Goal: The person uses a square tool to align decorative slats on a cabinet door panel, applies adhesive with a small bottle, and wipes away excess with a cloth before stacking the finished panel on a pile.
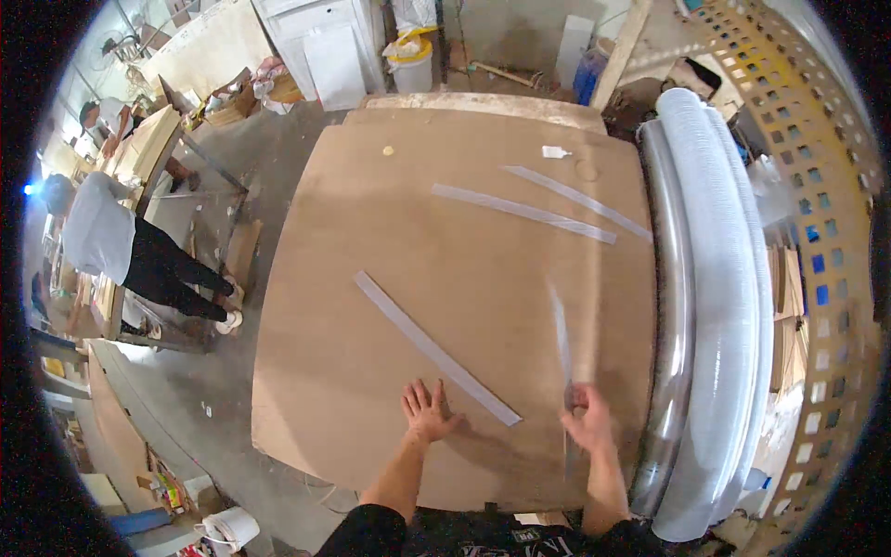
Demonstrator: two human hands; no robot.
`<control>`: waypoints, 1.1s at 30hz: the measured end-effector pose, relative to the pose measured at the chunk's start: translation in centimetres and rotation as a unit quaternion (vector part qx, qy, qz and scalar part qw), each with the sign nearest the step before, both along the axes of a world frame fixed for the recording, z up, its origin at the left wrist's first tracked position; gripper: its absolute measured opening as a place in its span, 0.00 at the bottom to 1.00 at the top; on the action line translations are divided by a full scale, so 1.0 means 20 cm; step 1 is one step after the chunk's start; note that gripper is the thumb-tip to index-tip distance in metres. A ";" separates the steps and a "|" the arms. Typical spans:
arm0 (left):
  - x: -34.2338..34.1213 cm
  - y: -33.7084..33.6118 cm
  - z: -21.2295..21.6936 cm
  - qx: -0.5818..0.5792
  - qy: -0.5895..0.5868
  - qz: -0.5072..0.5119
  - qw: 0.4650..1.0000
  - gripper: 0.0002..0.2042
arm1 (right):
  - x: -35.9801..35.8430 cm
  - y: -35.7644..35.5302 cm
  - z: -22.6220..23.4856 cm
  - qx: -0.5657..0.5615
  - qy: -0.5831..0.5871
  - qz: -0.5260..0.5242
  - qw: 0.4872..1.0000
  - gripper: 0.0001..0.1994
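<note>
Translucent strip (pixel 561 334), blurred, is over the surface's (pixel 316 325) near right, seemingly pinched by the right hand (pixel 589 422); the left hand (pixel 427 415) is spread at the surface's near middle. Apparently one strip is being positioned, which calls for steady fingers. Three flat strips (pixel 436 348) and a white bottle (pixel 557 151) lie on the surface; plastic rolls (pixel 719 278) may crowd its right edge.

the right hand (pixel 590 422) and the clear strip (pixel 562 339) it holds are blurred, the strip's lower end too faint to trace. the pale disc (pixel 388 150) on the brown sheet (pixel 316 362) is too small to identify. the dark shirt (pixel 369 533) is cut off by the lower edge; a far co-worker (pixel 113 117) is partly hidden by a workbench (pixel 151 148).
</note>
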State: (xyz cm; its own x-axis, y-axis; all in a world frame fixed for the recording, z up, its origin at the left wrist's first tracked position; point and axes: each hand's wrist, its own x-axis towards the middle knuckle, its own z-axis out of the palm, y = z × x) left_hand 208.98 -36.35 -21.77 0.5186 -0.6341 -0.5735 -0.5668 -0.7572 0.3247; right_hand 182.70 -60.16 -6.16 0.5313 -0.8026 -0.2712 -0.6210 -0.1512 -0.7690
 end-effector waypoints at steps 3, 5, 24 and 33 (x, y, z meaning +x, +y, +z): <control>0.03 -0.26 0.30 0.070 0.092 -0.054 0.992 0.50 | -0.38 0.30 0.07 -0.050 0.049 -0.070 0.995 0.30; 0.47 0.22 -0.20 0.044 -0.002 -0.096 0.994 0.45 | -0.36 0.55 0.07 -0.039 0.033 -0.016 0.999 0.31; -0.18 0.04 0.18 -0.154 -0.023 -0.599 0.785 0.30 | -1.39 2.24 1.69 -0.202 -0.424 -0.450 0.760 0.30; -1.13 0.80 0.21 0.256 0.278 -0.437 0.816 0.19 | -2.36 3.44 1.61 -0.495 -0.501 -0.505 0.499 0.32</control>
